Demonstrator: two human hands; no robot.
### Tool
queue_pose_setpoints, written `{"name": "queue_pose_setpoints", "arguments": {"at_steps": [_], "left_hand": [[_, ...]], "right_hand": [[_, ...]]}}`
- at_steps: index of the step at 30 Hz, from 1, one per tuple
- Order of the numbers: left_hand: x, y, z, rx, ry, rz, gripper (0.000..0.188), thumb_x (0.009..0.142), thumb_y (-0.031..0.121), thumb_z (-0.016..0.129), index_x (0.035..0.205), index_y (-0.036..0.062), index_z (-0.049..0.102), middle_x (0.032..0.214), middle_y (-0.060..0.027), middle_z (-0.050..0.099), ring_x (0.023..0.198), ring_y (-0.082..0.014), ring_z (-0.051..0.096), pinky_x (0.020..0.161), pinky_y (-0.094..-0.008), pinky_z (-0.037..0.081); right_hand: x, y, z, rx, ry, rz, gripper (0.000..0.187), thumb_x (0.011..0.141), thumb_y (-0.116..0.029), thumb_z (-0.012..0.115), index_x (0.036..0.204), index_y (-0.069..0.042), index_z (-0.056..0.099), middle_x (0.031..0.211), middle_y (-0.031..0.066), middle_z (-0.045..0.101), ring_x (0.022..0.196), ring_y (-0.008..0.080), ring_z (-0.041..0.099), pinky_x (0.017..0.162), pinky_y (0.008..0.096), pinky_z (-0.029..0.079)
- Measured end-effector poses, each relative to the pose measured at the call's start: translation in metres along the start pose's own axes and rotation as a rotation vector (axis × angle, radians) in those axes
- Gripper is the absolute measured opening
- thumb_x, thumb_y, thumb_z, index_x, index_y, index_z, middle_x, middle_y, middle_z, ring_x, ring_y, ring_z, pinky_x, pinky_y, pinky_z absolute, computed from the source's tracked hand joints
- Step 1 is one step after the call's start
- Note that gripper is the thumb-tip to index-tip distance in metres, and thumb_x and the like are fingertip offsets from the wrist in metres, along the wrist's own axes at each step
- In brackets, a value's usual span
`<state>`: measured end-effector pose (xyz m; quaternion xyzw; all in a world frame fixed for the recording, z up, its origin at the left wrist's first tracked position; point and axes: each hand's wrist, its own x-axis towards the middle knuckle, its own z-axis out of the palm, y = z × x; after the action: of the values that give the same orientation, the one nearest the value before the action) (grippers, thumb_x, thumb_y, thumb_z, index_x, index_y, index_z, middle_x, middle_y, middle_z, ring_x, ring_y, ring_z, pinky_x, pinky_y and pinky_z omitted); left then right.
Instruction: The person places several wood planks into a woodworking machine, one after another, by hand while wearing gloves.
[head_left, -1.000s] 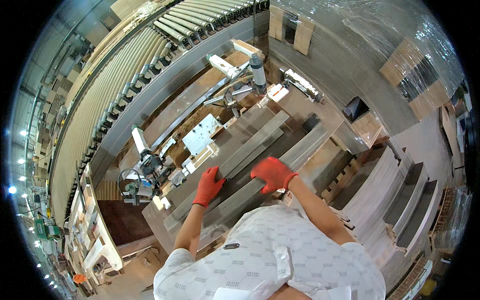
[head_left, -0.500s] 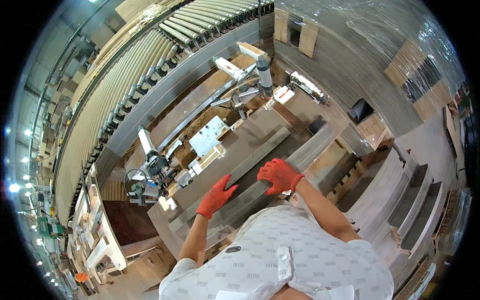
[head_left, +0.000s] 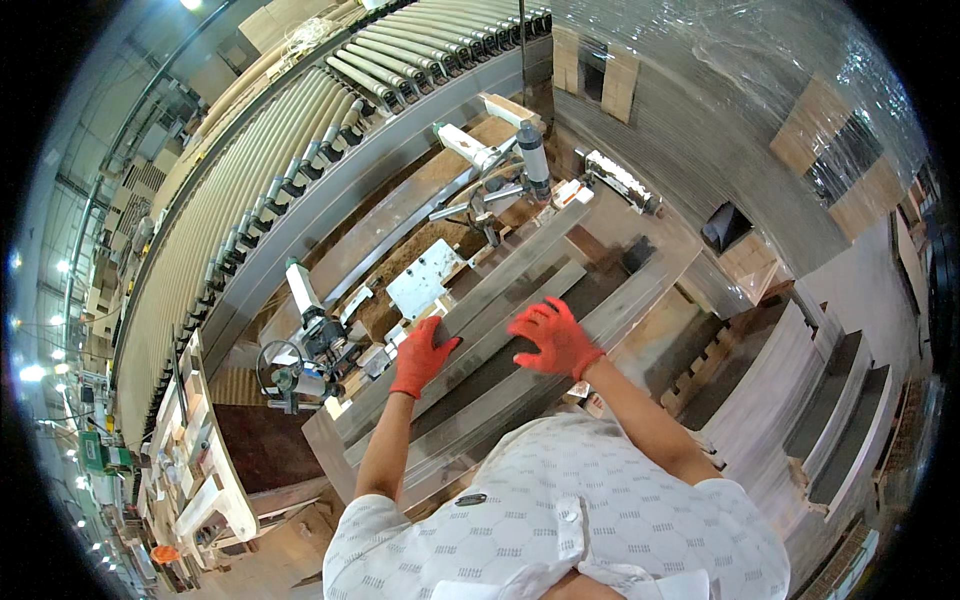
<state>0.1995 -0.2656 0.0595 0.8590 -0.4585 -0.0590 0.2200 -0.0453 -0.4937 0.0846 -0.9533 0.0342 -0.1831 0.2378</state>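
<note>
Both of my hands wear red gloves above long grey boards on a worktable. My left hand (head_left: 423, 357) rests against the far grey board (head_left: 515, 262), near its left part, fingers extended and thumb apart. That board lies slantwise along the clamp side of the machine. Over the middle grey board (head_left: 545, 290) is my right hand (head_left: 556, 340), its fingers spread and slightly curved; I cannot tell whether they touch it. A dark gap separates this board from a near grey board (head_left: 610, 312), which lies closer to my body.
Beyond the boards stand a left clamp unit (head_left: 318, 335), a white plate (head_left: 424, 280) and a right upright cylinder (head_left: 533, 160). A roller conveyor (head_left: 290, 150) curves behind them. Film-wrapped stacked sheets (head_left: 680, 130) rise at the right. A wooden bench (head_left: 215, 480) with loose pieces stands left.
Both hands have moved forward, away from my body. One long grey board now lies farther forward, close to the clamps, where bare table surface showed before.
</note>
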Motion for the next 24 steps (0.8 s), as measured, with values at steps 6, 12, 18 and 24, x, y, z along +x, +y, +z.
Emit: {"name": "queue_pose_setpoints", "arguments": {"at_steps": [6, 12, 18, 24], "left_hand": [[0.027, -0.061, 0.035, 0.067, 0.005, -0.078, 0.056, 0.086, 0.048, 0.083, 0.128, 0.0145, 0.068, 0.127, -0.0103, 0.07, 0.12, -0.0336, 0.065, 0.099, -0.0509, 0.05], [0.034, -0.081, 0.06, 0.332, 0.28, -0.123, 0.044, 0.087, 0.046, 0.081, 0.121, 0.0186, 0.073, 0.135, -0.0021, 0.064, 0.138, -0.0292, 0.051, 0.117, -0.064, 0.027], [0.047, -0.086, 0.073, 0.309, 0.106, -0.19, 0.048, 0.088, 0.045, 0.079, 0.127, 0.0192, 0.068, 0.13, -0.0037, 0.068, 0.136, -0.0294, 0.053, 0.118, -0.0684, 0.023], [0.043, -0.074, 0.072, 0.25, 0.197, -0.251, 0.053, 0.083, 0.045, 0.083, 0.128, 0.0185, 0.069, 0.132, -0.0036, 0.067, 0.137, -0.0302, 0.052, 0.119, -0.0669, 0.025]], "right_hand": [[-0.027, 0.012, 0.016, 0.019, -0.02, 0.091, 0.048, 0.083, -0.05, 0.077, 0.119, -0.018, 0.072, 0.121, 0.002, 0.071, 0.12, 0.0245, 0.063, 0.115, 0.0518, 0.037], [-0.034, 0.018, 0.013, 0.019, -0.069, 0.127, 0.048, 0.089, -0.057, 0.069, 0.118, -0.018, 0.073, 0.118, 0.001, 0.073, 0.113, 0.0233, 0.066, 0.112, 0.0452, 0.04], [-0.033, 0.018, 0.009, 0.041, -0.121, 0.15, 0.048, 0.092, -0.058, 0.066, 0.117, -0.018, 0.073, 0.116, 0.0027, 0.073, 0.111, 0.0248, 0.067, 0.11, 0.0447, 0.041], [-0.036, 0.023, 0.011, 0.007, -0.107, 0.139, 0.047, 0.091, -0.058, 0.067, 0.114, -0.018, 0.073, 0.112, 0.0035, 0.073, 0.108, 0.0261, 0.068, 0.107, 0.0462, 0.042]]}}
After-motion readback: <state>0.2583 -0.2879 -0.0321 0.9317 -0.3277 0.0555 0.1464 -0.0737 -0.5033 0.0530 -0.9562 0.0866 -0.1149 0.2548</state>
